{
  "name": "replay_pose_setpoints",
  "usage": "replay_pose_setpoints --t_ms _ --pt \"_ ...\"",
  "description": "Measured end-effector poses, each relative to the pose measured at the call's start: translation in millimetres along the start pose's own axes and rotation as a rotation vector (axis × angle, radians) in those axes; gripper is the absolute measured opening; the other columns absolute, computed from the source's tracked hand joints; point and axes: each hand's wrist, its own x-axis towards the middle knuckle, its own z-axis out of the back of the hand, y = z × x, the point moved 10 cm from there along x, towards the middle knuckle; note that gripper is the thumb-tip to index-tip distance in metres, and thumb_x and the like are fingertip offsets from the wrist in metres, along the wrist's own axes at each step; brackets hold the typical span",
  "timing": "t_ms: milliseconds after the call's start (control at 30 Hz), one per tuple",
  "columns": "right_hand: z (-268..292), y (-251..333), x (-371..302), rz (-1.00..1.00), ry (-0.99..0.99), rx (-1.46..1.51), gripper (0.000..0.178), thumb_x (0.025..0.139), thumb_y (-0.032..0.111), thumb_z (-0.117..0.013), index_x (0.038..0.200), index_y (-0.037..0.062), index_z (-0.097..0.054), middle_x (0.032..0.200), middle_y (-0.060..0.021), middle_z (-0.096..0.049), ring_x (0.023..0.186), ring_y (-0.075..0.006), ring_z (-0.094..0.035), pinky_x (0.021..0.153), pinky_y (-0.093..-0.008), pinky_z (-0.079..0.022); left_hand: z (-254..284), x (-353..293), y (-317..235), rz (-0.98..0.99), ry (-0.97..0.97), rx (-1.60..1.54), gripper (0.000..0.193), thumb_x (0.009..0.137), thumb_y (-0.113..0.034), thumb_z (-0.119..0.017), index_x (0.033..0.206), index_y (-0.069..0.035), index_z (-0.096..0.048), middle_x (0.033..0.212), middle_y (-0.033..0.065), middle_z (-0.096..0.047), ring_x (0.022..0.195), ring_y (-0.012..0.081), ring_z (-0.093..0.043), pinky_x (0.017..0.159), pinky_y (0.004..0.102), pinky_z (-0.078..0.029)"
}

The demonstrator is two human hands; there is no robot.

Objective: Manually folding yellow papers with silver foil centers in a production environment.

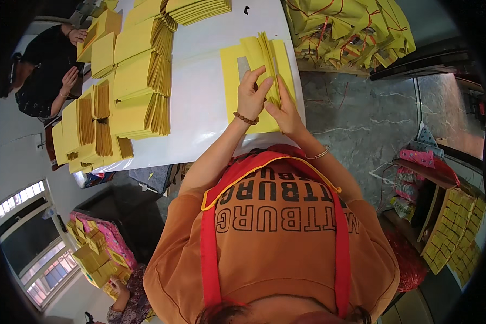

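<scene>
A bundle of yellow folded paper sheets (263,53) stands on edge near the table's right side, on a flat layer of yellow paper (230,81) with a grey patch showing. My left hand (251,97), with a beaded bracelet at the wrist, is at the bundle's left side, its fingers apart. My right hand (287,114) holds the bundle from the right, fingers stretched along it and thumb on the near side. The hands nearly meet at the bundle's near end, where the palms hide part of it.
Stacks of yellow folded paper (137,78) line the left of the white table (197,86). Tied yellow bundles (345,32) are heaped beyond its right edge. A co-worker in black (43,75) handles paper at far left; another person's arm (121,297) shows at lower left.
</scene>
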Motion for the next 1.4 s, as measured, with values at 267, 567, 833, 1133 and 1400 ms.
replay_pose_setpoints --t_ms 267,567,833,1133,1400 --pt "0 6 0 0.015 0.005 0.011 0.077 0.088 0.025 -0.054 0.141 -0.0067 -0.009 0.145 -0.0204 -0.019 0.135 -0.0243 -0.019 0.108 -0.031 -0.018 -1 0 -4 -0.011 0.006 -0.022 0.031 0.08 -0.014 -0.067 0.107 -0.003 -0.06 0.076 0.0013 -0.044 0.06 0.0091 -0.039 0.051 0.0236 -0.032" --pt "-1 8 1 -0.007 0.001 0.072 0.069 0.088 0.017 -0.049 0.141 -0.0067 -0.011 0.144 -0.0187 -0.021 0.134 -0.0231 -0.02 0.108 -0.0308 -0.017 0 0 2 -0.011 0.012 -0.031 0.03 0.08 -0.015 -0.067 0.107 -0.003 -0.061 0.076 0.0011 -0.045 0.06 0.0091 -0.039 0.052 0.0235 -0.032" --pt "5 3 3 -0.006 -0.067 0.123 0.076 0.086 0.029 -0.058 0.138 -0.0094 -0.016 0.139 -0.0225 -0.03 0.13 -0.026 -0.029 0.105 -0.0319 -0.024 -3 1 -5 -0.019 0.033 0.052 0.03 0.08 -0.012 -0.065 0.108 -0.003 -0.059 0.08 0.0012 -0.049 0.061 0.0081 -0.041 0.053 0.0228 -0.034" --pt "1 -2 3 -0.012 -0.029 0.082 0.084 0.083 0.033 -0.061 0.136 -0.0136 -0.015 0.141 -0.0273 -0.025 0.133 -0.0309 -0.024 0.107 -0.0344 -0.022 7 -1 -37 -0.195 -0.192 -0.046 0.034 0.081 -0.001 -0.051 0.115 -0.003 -0.055 0.087 0.0036 -0.05 0.075 0.0121 -0.045 0.065 0.0258 -0.038" --pt "0 4 0 0.016 -0.011 -0.077 0.079 0.084 0.023 -0.059 0.14 -0.0084 -0.012 0.144 -0.0223 -0.021 0.135 -0.0263 -0.021 0.108 -0.0317 -0.02 -2 1 -17 -0.045 0.003 0.113 0.038 0.08 -0.019 -0.065 0.114 -0.005 -0.058 0.08 0.0042 -0.048 0.069 0.0139 -0.043 0.059 0.0268 -0.036"
